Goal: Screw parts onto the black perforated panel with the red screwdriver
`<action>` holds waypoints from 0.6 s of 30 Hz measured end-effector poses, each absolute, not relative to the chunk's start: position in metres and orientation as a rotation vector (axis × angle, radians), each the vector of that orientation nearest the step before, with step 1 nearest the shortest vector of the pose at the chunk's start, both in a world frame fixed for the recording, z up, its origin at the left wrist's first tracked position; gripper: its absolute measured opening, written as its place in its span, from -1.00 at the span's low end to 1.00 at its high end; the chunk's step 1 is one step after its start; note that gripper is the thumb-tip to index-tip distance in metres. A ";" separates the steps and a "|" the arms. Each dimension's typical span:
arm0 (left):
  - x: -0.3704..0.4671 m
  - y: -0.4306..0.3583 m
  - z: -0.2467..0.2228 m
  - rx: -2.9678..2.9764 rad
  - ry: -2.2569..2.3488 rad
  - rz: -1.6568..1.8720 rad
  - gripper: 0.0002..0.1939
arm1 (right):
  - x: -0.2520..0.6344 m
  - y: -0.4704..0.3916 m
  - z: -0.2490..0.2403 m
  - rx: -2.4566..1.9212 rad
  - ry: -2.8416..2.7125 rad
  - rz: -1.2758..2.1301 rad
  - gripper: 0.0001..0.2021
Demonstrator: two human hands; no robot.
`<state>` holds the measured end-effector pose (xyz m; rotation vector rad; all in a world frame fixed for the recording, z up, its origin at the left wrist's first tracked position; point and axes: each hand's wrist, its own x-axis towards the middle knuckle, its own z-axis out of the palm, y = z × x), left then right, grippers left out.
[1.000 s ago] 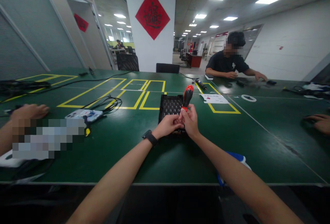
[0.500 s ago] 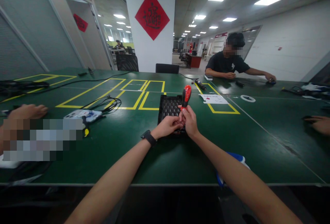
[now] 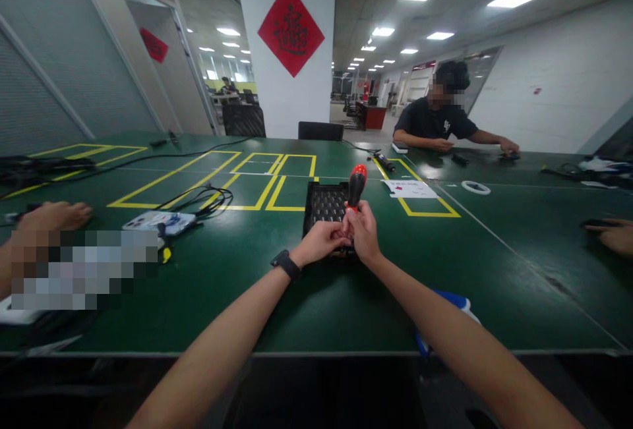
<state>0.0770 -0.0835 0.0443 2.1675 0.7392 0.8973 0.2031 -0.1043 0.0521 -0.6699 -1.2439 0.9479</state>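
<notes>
A screwdriver [image 3: 357,185] with a red and black handle stands nearly upright, handle up, in my right hand [image 3: 366,234]. The fingers of that hand wrap its lower part. My left hand [image 3: 320,239], with a dark watch on the wrist, is closed in a pinch right against the right fingers, at the screwdriver's lower end. What the left fingertips pinch is hidden. Below both hands lies an open black case [image 3: 324,205] with rows of small metal bits. My hands cover its near right part.
Yellow tape outlines mark the green table [image 3: 222,304]. A phone [image 3: 161,220] with cables lies left, a white paper [image 3: 413,189] and tape ring [image 3: 475,188] right. A blue-and-white object [image 3: 457,300] is beside my right forearm. A person [image 3: 440,116] sits across; other people's hands show at both sides.
The screwdriver's handle has tilted and turned slightly, its top a little lower. Both my hands stay almost in place. The person across has drawn one hand slightly inward.
</notes>
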 end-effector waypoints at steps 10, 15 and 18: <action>0.075 -0.086 0.048 2.176 0.654 0.850 -0.86 | 0.205 -0.105 0.053 -0.721 -1.232 0.942 -0.73; 0.077 -0.086 0.048 2.111 0.678 0.870 -0.86 | 0.204 -0.105 0.053 -0.699 -1.226 0.876 -0.78; 0.078 -0.084 0.046 2.081 0.734 0.892 -0.81 | 0.203 -0.104 0.052 -0.682 -1.224 0.873 -0.81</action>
